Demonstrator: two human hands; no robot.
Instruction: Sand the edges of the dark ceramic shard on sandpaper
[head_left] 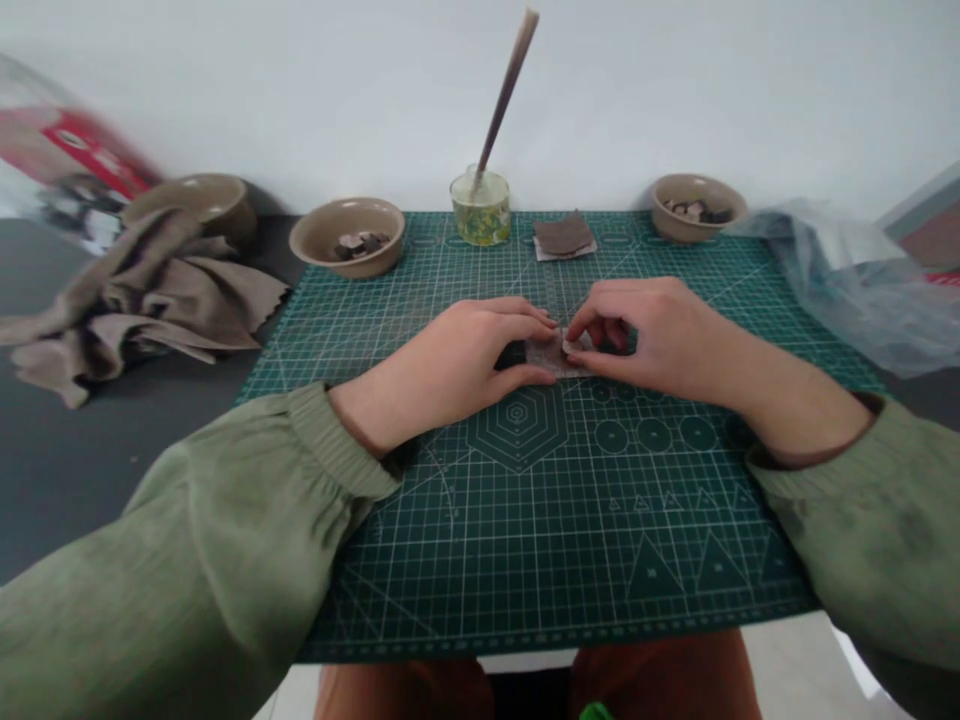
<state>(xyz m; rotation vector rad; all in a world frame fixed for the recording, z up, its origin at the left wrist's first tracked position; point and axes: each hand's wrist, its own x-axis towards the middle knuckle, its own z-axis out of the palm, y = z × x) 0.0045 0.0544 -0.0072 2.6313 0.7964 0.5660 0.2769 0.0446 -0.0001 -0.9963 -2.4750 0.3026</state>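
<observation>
On the green cutting mat [525,520], a small brownish fabric piece [551,355] lies between my two hands. My left hand [457,360] has its fingers curled over the piece's left side and pinches it. At the right edge of the piece, my right hand [645,335] pinches it with thumb and fingertips. Both hands rest on the mat's middle. Green sleeves cover both forearms.
At the back stand a glass jar [480,208] with a brush [504,95], a stack of brown patches [562,236], and bowls [349,236] [697,206] holding small pieces. Crumpled brown cloth [142,295] and another bowl [206,200] lie left; a plastic bag [862,280] lies right.
</observation>
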